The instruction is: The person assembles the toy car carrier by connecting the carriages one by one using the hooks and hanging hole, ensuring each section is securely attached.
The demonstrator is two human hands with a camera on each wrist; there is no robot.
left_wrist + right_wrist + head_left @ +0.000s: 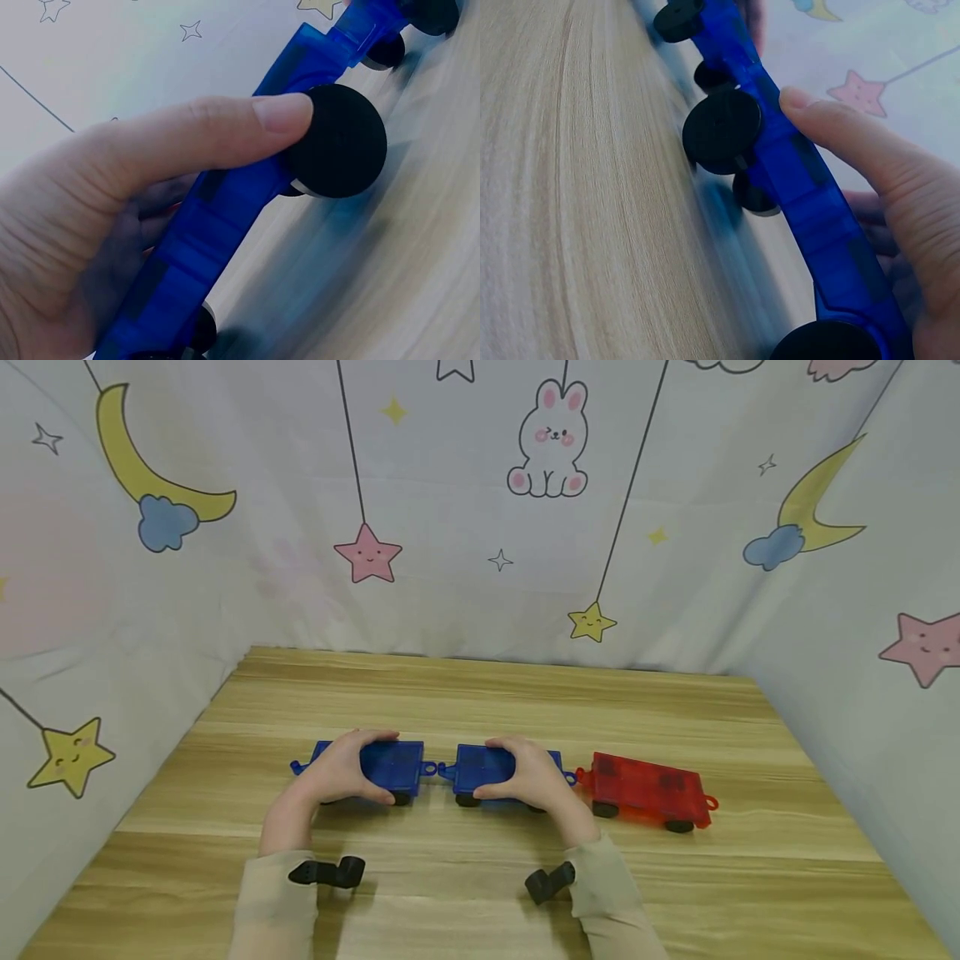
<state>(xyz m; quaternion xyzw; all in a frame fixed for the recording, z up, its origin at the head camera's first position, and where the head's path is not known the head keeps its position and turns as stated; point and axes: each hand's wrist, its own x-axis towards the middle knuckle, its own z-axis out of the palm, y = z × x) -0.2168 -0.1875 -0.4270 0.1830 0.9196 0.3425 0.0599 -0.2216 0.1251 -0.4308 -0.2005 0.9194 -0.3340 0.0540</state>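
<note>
My left hand [341,768] grips a translucent blue toy train car [393,768] across its sides, thumb near a black wheel [337,141] in the left wrist view. To its right, a second blue toy train car [480,767] is held the same way by my right hand [528,777]. The left car's ring [429,768] and the second car's hook [446,771] lie end to end; whether they are linked I cannot tell. A red toy train car [651,789] stands at the right, slightly angled, its hook [582,776] at the second car's ring [571,778].
The cars are on a wood-grain table [450,877], enclosed at the back and sides by a white cloth [450,610] printed with stars, moons and a rabbit. A black wrist device [330,872] sits at the left sleeve, another device [550,882] at the right.
</note>
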